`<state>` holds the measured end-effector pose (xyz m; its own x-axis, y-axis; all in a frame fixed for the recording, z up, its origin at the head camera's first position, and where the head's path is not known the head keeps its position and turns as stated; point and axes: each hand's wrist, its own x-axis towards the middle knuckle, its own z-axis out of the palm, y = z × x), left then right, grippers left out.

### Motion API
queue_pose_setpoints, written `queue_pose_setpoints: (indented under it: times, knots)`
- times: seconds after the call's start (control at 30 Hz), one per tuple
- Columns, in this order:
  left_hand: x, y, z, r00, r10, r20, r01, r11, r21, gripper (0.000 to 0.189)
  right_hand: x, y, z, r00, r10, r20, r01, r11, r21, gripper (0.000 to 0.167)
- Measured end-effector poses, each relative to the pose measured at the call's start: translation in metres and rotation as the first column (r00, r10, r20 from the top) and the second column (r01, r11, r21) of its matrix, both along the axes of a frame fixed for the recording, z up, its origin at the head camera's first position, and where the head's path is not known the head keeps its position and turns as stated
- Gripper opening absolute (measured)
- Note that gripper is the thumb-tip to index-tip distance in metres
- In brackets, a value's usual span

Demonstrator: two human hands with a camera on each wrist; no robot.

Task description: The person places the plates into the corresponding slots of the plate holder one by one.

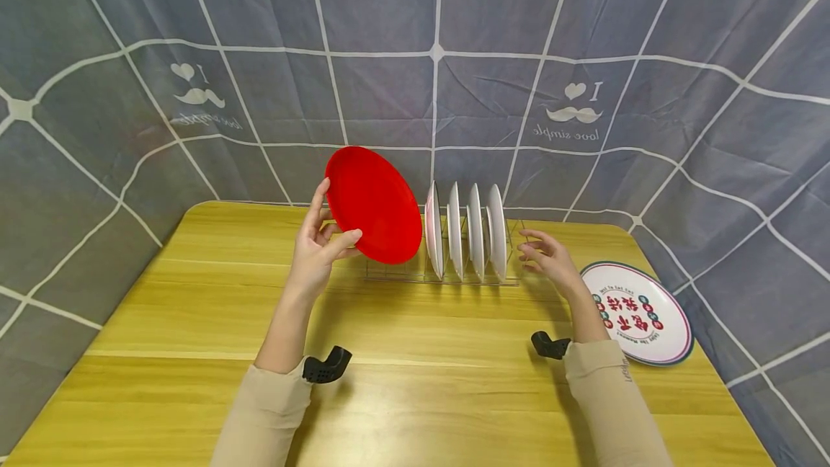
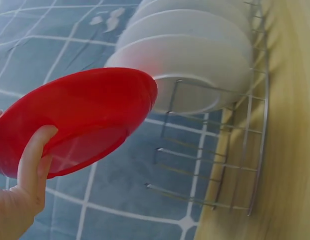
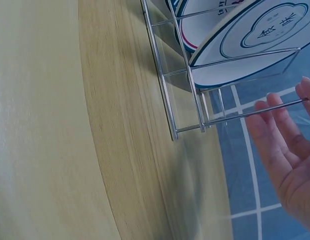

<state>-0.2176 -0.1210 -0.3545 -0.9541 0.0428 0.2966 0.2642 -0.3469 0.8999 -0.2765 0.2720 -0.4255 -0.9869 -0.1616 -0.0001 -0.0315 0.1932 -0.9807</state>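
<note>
My left hand (image 1: 313,254) holds a red plate (image 1: 374,205) by its left edge, thumb on the near face. The plate is tilted and raised above the left part of a wire dish rack (image 1: 402,279). Several white plates (image 1: 496,233) stand upright side by side in the rack. In the left wrist view, the red plate (image 2: 80,115) hangs beside the nearest white plate (image 2: 189,60), and bare rack wires show below. My right hand (image 1: 550,261) is at the rack's right end. Its fingers (image 3: 279,125) grip the end wire in the right wrist view.
A white oval plate (image 1: 638,312) with red and dark printed characters lies on the wooden table (image 1: 415,395), right of the rack and partly behind my right forearm. A grey curtain (image 1: 382,99) with white lines hangs behind and at both sides.
</note>
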Motion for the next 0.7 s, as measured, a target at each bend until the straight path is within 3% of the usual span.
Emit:
queue_pose_setpoints:
  times: [0.13, 0.37, 0.63, 0.7]
  knots:
    - [-0.008, 0.01, -0.004, 1.0, 0.022, -0.014, -0.024, 0.99, -0.14, 0.08, -0.001, 0.0, 0.0, 1.0, -0.017, 0.014, 0.017, 1.0, 0.006, 0.047]
    - [-0.017, 0.027, -0.005, 0.994, 0.031, -0.101, -0.061, 0.946, -0.317, 0.077, 0.0, -0.001, 0.0, 0.999, -0.03, 0.022, 0.029, 0.999, 0.013, 0.049]
    - [-0.004, 0.048, 0.021, 0.984, 0.033, -0.175, -0.112, 0.88, -0.461, 0.069, -0.002, 0.0, -0.001, 0.999, -0.021, 0.03, 0.021, 1.0, 0.009, 0.046]
    - [-0.003, 0.051, 0.023, 0.984, 0.036, -0.173, -0.115, 0.874, -0.473, 0.068, -0.002, 0.001, -0.001, 0.999, -0.014, 0.033, 0.014, 1.0, 0.004, 0.046]
